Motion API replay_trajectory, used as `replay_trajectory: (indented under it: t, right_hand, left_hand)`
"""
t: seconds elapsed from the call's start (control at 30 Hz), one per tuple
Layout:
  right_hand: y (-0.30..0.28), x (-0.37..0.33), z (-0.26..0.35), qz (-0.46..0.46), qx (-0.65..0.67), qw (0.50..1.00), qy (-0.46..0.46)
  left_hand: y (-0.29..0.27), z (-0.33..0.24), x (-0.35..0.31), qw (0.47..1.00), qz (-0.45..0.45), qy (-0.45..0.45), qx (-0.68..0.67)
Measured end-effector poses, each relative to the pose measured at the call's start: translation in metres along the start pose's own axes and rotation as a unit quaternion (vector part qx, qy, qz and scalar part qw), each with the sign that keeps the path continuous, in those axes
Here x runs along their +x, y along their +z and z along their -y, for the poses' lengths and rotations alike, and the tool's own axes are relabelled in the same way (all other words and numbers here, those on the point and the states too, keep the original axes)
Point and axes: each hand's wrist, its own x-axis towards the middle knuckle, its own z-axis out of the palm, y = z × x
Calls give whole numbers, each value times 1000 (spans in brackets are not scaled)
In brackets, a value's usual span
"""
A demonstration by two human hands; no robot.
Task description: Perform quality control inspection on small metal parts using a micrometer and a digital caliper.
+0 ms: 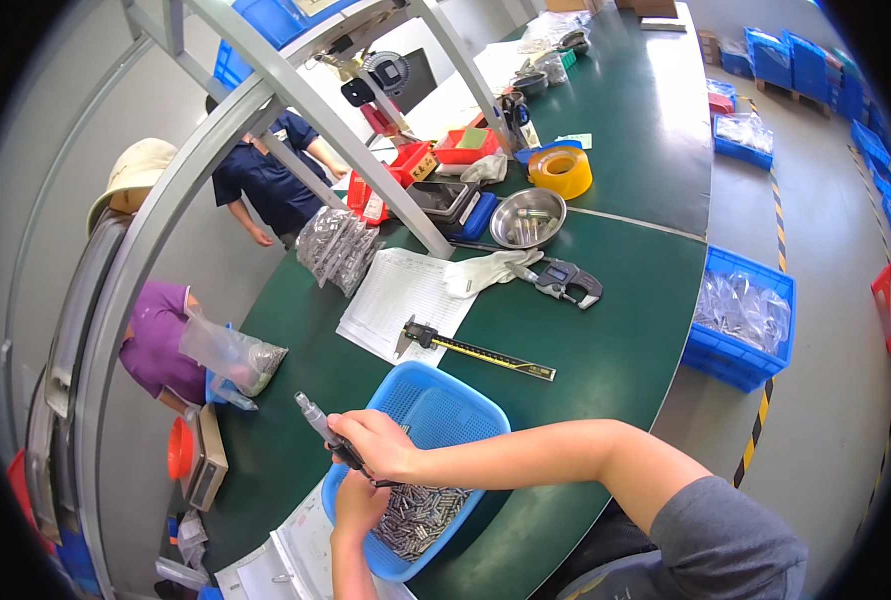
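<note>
My right hand is closed around a micrometer, its silver thimble pointing up and left and its dark body partly hidden by my fingers. Just below it, my left hand is closed against the tool's lower part; what its fingers pinch is hidden. Both hands are over the left side of a light blue plastic basket. Many small metal pins lie heaped in the basket's near end. Beyond the basket are a digital caliper and another micrometer, both lying on the table.
Past the basket are paper sheets, a white glove, a metal bowl and yellow tape. An open binder lies near left. A grey metal frame rises at left. Two people stand across the green table.
</note>
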Motion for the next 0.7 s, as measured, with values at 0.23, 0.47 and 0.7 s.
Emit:
replay_trajectory:
  t: [0.23, 0.47, 0.7]
  right_hand:
    - [-5, -2, -7, -6, -23, 999, -31]
    - [-5, 4, -9, 13, 47, 999, -17]
    - [-7, 6, -3, -12, -33, 999, -27]
  left_hand:
    - [22, -9, 10, 981, -61, 97, 154]
    - [21, -11, 11, 987, -52, 61, 136]
    - [20, 5, 19, 979, 7, -21, 201]
